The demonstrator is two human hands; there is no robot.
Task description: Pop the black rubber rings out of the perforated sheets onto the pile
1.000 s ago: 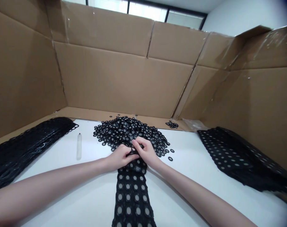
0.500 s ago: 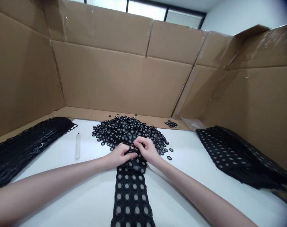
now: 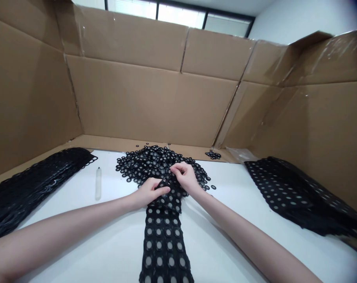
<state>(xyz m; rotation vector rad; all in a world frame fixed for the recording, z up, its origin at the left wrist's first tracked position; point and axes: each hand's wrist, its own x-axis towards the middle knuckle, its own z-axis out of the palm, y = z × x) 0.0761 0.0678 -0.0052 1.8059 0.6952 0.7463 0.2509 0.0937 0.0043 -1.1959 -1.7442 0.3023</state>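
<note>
A black strip (image 3: 163, 243) with rows of grey discs runs from the bottom edge up to my hands. Its upper end is pinched by my left hand (image 3: 151, 192) between thumb and fingers. My right hand (image 3: 185, 179) is just right of and above it, thumb and fingertips pressed together over the near side of a heap of small black rings with grey centres (image 3: 154, 159). What those fingertips hold is too small to make out.
Folded black mesh (image 3: 43, 173) lies at the left, near a clear pen-like tube (image 3: 98, 184). On the right is dotted black material (image 3: 284, 192). A small ring pile (image 3: 213, 155) sits at the back. Cardboard walls (image 3: 149, 102) surround the white table (image 3: 219, 243).
My right hand has moved up and slightly right, away from the strip's end toward the heap. My left hand keeps its pinch, nearly in place.
</note>
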